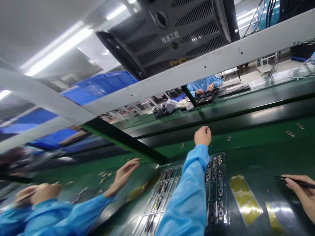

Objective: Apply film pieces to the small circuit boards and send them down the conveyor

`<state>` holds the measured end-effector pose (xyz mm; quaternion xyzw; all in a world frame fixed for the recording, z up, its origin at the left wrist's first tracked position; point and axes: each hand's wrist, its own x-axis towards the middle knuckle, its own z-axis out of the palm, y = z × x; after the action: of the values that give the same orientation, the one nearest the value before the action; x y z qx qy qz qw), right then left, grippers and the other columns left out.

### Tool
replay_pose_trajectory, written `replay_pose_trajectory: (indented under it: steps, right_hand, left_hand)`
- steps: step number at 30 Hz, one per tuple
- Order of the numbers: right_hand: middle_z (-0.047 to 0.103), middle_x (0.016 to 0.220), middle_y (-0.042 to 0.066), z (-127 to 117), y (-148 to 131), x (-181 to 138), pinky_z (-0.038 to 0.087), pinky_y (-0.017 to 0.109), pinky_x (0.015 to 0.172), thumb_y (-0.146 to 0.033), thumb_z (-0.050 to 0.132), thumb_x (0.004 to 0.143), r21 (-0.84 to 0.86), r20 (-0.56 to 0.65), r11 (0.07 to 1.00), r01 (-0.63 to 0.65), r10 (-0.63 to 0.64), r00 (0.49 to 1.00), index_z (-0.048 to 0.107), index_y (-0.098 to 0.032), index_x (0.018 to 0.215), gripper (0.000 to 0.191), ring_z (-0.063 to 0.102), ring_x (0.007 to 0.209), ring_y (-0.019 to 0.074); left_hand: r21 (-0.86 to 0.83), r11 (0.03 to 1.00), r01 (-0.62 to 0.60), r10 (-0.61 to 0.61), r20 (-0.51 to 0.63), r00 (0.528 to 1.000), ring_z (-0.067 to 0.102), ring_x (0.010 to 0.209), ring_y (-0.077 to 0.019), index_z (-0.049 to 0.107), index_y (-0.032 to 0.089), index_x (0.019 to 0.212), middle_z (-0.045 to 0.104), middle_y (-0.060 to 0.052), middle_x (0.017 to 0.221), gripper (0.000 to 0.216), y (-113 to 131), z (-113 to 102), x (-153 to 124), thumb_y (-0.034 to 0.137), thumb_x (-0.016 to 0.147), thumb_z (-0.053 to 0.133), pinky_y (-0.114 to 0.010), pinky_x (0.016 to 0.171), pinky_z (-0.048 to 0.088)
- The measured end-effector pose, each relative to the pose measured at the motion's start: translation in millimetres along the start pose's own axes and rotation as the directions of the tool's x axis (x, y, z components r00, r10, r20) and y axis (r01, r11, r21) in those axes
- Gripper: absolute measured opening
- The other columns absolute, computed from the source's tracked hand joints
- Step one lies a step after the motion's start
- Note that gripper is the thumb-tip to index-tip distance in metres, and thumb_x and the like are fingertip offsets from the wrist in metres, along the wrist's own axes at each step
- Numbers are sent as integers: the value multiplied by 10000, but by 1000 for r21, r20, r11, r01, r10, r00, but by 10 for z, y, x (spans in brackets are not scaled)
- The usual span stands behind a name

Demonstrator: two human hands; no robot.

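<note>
Tweezers (304,184) in R hand (305,196), L hand (203,135) out past tray

R hand: thumb + fingers pinching black tweezers, far R of view, partly cut off by edge. Tips point L over bare bench (261,160); can't tell if tips meet or hold anything. L hand: fingers curled in, reaching just beyond tray's far edge; can't tell if anything is pinched or if it touches bench.

Blue sleeve (189,193) of L arm crosses clear tray (224,170). Small metal parts (220,190) sit in compartments R of sleeve; more filled compartments show L of it, can't tell if same tray.

Betw. tray and R hand: yellow strip (246,200) on clear backing, flat on bench; second yellow piece (273,216) nearby, glare over it. Loose bits (229,138) lie scattered toward far side.

L side: co-worker's hand (125,172) spread above bench, more hands beyond, blurred. Across: another person's hands (210,87) near keyboard (235,90). Overhead: back of dark monitor (152,49) behind white rail (172,73).
</note>
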<state>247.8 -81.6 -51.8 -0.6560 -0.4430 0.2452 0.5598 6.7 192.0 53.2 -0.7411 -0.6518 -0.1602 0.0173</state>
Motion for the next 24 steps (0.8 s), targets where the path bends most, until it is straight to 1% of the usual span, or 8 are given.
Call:
replay_pose_trajectory:
  steps: [3,5,7,9,11,12,17,24]
  right_hand:
    - [677,864,75,-26,-114,36,546,272,665,-400,596,767,110,100,992,-64,53,994,671,-175,857,254,651,726,212]
    - [672,838,84,-56,-174,75,543,276,599,-397,606,760,158,197,980,-124,92,976,657,-154,825,257,645,670,201]
    - [666,786,75,-92,-204,122,533,267,562,-383,623,747,169,306,969,-180,122,944,640,-146,790,242,636,636,184]
    - [656,707,52,-118,-202,164,519,256,531,-365,651,720,167,417,951,-261,172,892,614,-142,769,231,632,607,174]
    - [638,638,28,-120,-176,187,507,246,504,-347,671,694,154,502,928,-340,223,836,587,-142,743,227,633,591,173]
    - [629,612,17,-112,-161,192,502,241,496,-338,676,687,144,530,920,-363,238,814,577,-142,730,223,635,585,173]
    - [597,537,-8,-58,-112,179,464,214,469,-302,672,686,83,612,930,-358,236,755,569,-141,690,191,616,546,155]
    - [584,529,-23,-65,-102,140,459,214,480,-283,676,675,93,676,919,-383,225,702,556,-155,686,177,607,541,149]
  left_hand:
    - [-125,990,-62,57,-46,997,611,873,-167,552,137,1066,648,-77,973,321,135,-267,-496,305,886,347,-259,781,461]
    - [-265,935,-238,225,-76,971,632,761,-159,607,175,947,679,-35,863,256,247,-313,-1033,337,842,439,-237,694,485]
    - [-397,781,-482,501,-63,863,637,753,-142,613,201,904,689,-15,842,180,349,-267,-1625,270,829,464,-213,684,489]
    - [-460,594,-660,733,-28,679,639,795,-131,588,200,954,688,-28,923,231,435,-148,-2158,159,840,392,-207,701,494]
    - [-444,512,-736,829,30,559,642,764,-141,584,190,925,649,-63,1058,266,514,13,-2550,97,820,358,-228,655,509]
    - [-415,506,-756,846,67,529,640,716,-148,584,186,899,621,-75,1114,264,552,95,-2683,85,808,358,-243,607,515]
    - [-262,554,-791,832,208,514,606,637,-178,585,182,884,541,-75,1227,228,692,332,-2900,76,779,412,-294,485,502]
    - [-256,538,-803,842,206,498,580,687,-190,588,163,884,560,-86,1202,191,693,370,-2991,92,805,428,-300,522,506]
